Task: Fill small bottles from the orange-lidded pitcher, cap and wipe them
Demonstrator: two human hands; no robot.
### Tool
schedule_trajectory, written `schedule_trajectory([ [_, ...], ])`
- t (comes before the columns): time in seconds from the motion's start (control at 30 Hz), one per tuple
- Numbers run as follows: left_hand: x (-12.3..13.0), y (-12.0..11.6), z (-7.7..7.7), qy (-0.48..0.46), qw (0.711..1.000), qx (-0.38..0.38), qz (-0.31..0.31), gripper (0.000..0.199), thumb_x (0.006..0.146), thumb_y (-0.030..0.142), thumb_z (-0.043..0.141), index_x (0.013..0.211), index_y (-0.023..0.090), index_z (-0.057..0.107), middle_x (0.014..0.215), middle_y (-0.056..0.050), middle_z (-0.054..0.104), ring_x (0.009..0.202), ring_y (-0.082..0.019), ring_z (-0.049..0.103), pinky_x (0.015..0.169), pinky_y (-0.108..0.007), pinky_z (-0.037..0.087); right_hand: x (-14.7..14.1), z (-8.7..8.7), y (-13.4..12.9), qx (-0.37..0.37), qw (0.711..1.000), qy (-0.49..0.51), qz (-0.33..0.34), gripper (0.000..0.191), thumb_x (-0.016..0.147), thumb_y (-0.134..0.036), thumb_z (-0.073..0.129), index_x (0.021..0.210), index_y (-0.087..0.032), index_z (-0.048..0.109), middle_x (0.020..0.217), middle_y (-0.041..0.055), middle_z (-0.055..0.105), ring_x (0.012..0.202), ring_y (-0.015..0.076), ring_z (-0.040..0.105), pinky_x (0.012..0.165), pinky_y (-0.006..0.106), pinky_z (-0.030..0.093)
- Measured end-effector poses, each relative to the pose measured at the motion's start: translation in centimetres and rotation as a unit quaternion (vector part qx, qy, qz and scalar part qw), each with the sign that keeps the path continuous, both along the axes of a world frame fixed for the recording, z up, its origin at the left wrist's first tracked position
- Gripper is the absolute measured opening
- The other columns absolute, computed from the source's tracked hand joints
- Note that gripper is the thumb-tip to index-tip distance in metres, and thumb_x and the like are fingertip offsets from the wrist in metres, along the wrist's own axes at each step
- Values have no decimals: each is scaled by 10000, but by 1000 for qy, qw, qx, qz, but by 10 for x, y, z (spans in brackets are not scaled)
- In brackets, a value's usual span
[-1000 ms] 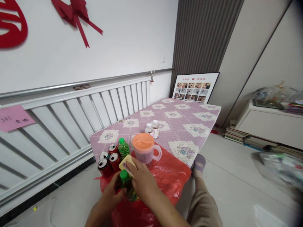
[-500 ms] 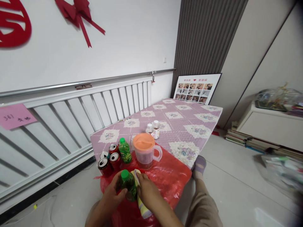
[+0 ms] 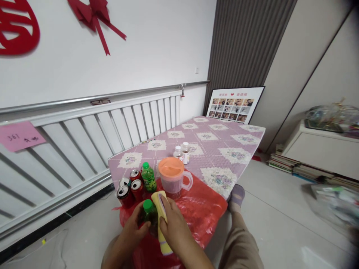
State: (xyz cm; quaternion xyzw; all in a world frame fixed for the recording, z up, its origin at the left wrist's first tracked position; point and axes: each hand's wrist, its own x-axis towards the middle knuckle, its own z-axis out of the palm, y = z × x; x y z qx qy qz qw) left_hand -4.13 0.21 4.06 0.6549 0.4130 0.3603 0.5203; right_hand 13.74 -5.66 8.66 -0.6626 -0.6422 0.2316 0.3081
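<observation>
My left hand (image 3: 134, 228) grips a green-capped plastic bottle (image 3: 150, 215), which stands nearly upright over the red plastic bag (image 3: 202, 201). A folded yellow cloth (image 3: 162, 224) is in my right hand (image 3: 175, 226), pressed along the bottle's right side. Just beyond, a second green bottle (image 3: 148, 177) with a label stands beside several opened drink cans (image 3: 137, 188). To the right of that bottle is a clear plastic pitcher (image 3: 171, 185) with an orange lid (image 3: 171, 168) and a handle. The lower part of the held bottle is partly covered by my fingers and the cloth.
Two small white-capped jars (image 3: 185, 153) stand behind the pitcher on the purple flowered tablecloth (image 3: 213, 138). A white radiator (image 3: 129, 123) runs along the wall at left. A photo board (image 3: 234, 104) leans behind the table, and a white cabinet (image 3: 322, 142) is at right.
My right hand has shifted the yellow cloth slightly upward along the bottle, and more of the cloth shows above my fingers. My left hand keeps its grip on the bottle.
</observation>
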Motion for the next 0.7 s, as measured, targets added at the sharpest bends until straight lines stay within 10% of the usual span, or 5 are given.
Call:
schedule_trajectory([
  [0.27,5,-5,-6,2,1000,-3,28,649,723,243,616,1349,167,464,1374,-133,570,1300,-295,517,1138,-460,369,10,-47,-3,-81,997,6,13,704,792,-61,478,1483,-59,342,1364,204,534,1255,237,546,1050,321,410],
  [0.7,26,-20,-2,74,971,107,200,632,692,298,686,1277,170,483,1335,-160,513,1248,-340,503,1058,-517,428,2,15,-11,10,1000,8,17,747,784,-91,491,1504,-212,330,1522,111,377,1393,242,365,1125,385,342],
])
